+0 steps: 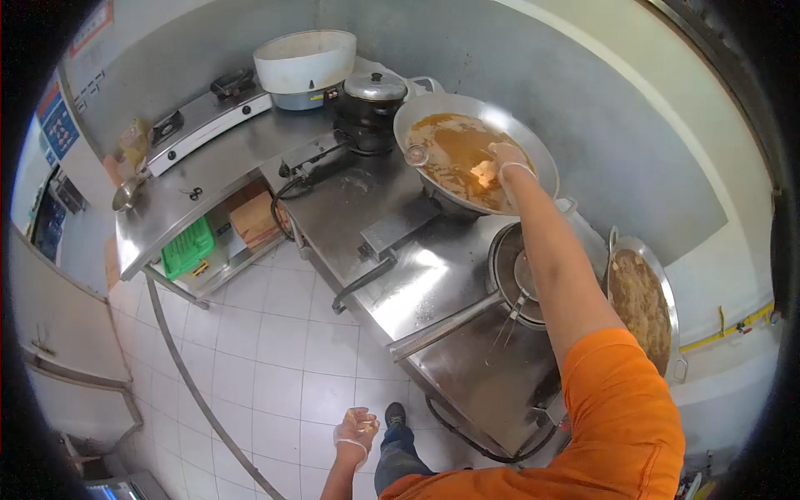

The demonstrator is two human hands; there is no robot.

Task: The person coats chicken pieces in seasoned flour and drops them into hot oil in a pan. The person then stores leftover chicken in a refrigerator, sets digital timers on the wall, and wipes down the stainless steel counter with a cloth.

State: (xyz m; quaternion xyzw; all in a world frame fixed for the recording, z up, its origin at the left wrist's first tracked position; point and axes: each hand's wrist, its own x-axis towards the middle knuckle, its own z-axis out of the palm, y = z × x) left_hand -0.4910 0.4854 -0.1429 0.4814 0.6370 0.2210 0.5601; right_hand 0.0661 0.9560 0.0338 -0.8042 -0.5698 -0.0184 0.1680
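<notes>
My right hand [510, 158], in a thin clear glove, reaches over a large wok [542, 150] of golden oil [454, 133]. Its fingers are closed at a pale battered piece of food [483, 172] low over the oil's surface; whether the piece touches the oil is hard to tell. Down by my leg, above the floor, my left hand [357, 427] is also gloved. Its fingers are half curled and apart, with pale batter bits on them. A round strainer or ladle head [417, 156] rests at the wok's left rim.
Below my right forearm, a long-handled strainer [450, 323] lies across a pot [502, 250]. A second wok [640, 292] with brownish oil stands at right. Left of the first wok are a lidded dark pot [371, 112], a white basin [305, 58] and a gas stove [208, 125]. A hose [187, 367] crosses the tiles.
</notes>
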